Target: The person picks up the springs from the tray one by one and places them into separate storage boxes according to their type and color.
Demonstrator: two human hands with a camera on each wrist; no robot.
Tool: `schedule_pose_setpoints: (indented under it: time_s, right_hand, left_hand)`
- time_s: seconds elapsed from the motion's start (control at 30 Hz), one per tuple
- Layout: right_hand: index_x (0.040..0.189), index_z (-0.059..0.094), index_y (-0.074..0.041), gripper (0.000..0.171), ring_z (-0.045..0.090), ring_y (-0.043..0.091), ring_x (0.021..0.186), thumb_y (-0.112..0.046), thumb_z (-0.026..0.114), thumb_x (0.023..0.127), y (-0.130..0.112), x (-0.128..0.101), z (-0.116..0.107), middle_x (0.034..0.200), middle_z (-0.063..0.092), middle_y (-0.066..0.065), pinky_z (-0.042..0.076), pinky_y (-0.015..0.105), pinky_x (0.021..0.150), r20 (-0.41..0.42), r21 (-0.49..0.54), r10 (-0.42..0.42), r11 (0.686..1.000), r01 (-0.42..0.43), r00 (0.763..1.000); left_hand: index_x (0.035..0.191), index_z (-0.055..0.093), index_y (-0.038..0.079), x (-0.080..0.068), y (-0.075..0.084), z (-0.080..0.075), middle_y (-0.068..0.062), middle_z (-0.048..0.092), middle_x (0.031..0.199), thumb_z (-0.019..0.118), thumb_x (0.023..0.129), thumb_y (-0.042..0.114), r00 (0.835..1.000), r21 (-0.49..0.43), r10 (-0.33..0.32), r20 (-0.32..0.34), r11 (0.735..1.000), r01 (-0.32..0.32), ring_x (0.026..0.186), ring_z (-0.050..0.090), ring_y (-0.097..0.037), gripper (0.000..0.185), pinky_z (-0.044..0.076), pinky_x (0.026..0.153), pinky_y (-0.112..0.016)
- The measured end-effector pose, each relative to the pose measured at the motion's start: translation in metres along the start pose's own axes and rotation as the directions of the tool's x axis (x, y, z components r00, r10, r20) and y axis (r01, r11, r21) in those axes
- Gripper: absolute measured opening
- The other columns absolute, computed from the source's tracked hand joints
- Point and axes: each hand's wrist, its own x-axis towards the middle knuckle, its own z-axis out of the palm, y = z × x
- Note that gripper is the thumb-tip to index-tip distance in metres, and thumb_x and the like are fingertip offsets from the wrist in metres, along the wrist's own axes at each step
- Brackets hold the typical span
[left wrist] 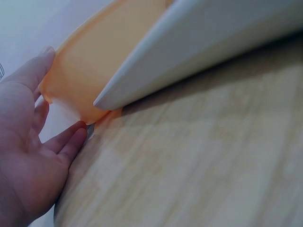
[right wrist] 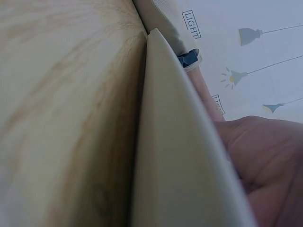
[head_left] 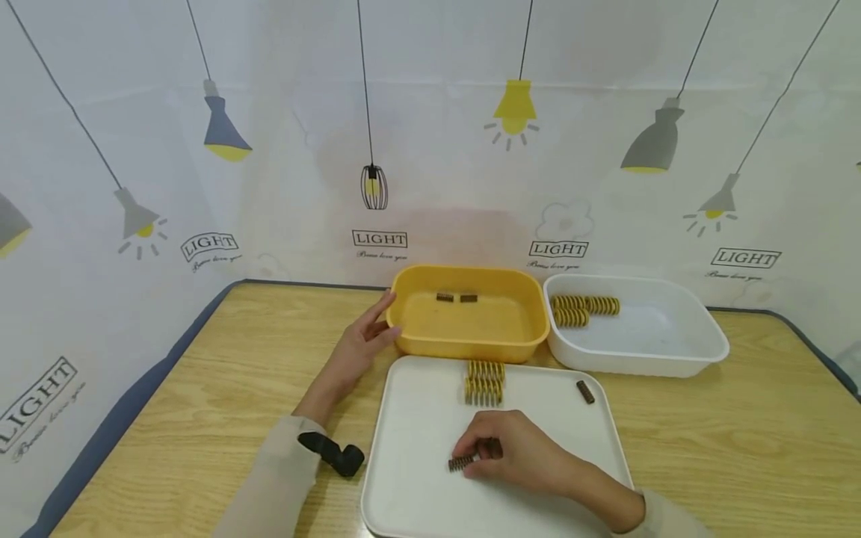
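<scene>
On the flat white plastic tray (head_left: 417, 433), the right hand (head_left: 514, 452) pinches a small dark coil spring (head_left: 460, 463); lift it cleanly while the open left hand (head_left: 363, 340) steadies the yellow plastic bin (head_left: 471, 340).

Staged sorting workstation: a wooden table (head_left: 740, 418) screened by lamp-print backdrop sheets (head_left: 269, 112), carrying a white tray (head_left: 417, 418), yellow bin (head_left: 471, 344) and white bin (head_left: 673, 359) of springs.

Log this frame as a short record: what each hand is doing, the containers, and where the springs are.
left hand: open, fingers resting against the yellow bin
right hand: grip on a dark spring over the white tray
yellow bin: two dark springs
white bin: yellow springs
white tray: two yellow springs, one dark spring
</scene>
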Motion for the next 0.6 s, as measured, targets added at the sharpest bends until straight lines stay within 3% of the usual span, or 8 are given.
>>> schedule_pose_setpoints:
  time_s: [0.23,0.6]
  right_hand:
    - [0.092,0.073,-0.02,0.01,0.051,-0.001,0.069,-0.021,0.076,0.083,-0.0023,0.0008,0.0,0.081,0.06,-0.012,0.046,0.017,0.057,-0.001,-0.003,-0.016,1.0,0.016,1.0]
    - [0.095,0.072,-0.02,0.014,0.06,0.005,0.085,-0.016,0.075,0.083,-0.0081,-0.0023,-0.0003,0.092,0.065,-0.013,0.053,0.022,0.071,-0.009,0.042,0.007,0.999,-0.007,1.0]
  left_hand:
    - [0.15,0.033,0.017,-0.0004,0.0006,-0.0008,0.007,0.018,0.157,0.058,0.096,0.012,1.0,0.01,0.003,-0.005,1.0,-0.003,0.132,0.038,-0.035,0.06,0.037,0.105,-0.036]
    - [0.151,0.031,0.014,0.0008,-0.0023,-0.001,0.008,0.018,0.157,0.059,0.096,0.012,1.0,0.013,0.015,0.0,1.0,-0.015,0.131,0.039,-0.03,0.061,0.037,0.105,-0.036]
